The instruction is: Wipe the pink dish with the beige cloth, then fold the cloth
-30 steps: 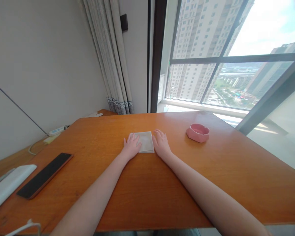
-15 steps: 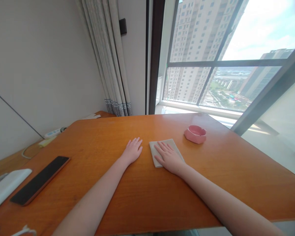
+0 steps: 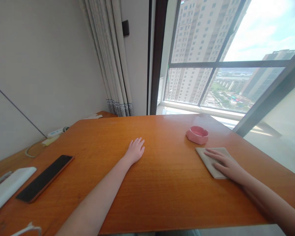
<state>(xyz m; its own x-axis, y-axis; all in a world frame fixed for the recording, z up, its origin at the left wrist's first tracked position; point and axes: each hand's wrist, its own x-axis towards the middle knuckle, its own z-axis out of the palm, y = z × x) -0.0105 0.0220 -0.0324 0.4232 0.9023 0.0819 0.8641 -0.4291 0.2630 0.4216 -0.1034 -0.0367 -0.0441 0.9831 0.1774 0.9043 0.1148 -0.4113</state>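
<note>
My right hand (image 3: 225, 164) lies flat with fingers stretched over a folded beige cloth (image 3: 211, 165) on the right side of the wooden table (image 3: 162, 196). The palm and fingers cover part of the cloth. Just beyond the cloth sits a pink ashtray (image 3: 197, 135), apart from my hand. My left hand (image 3: 135, 151) rests palm down on the bare wood near the middle, fingers out, holding nothing.
At the left lie a dark phone (image 3: 45, 178) and a white object (image 3: 11, 188). A power strip (image 3: 56, 132) with a cable is by the wall. A curtain (image 3: 110, 55) hangs behind, and a large window (image 3: 211, 64) stands beyond the table.
My right hand has slid the cloth to the right across the table, from the middle to below the ashtray. My left hand stays in place on the wood.
</note>
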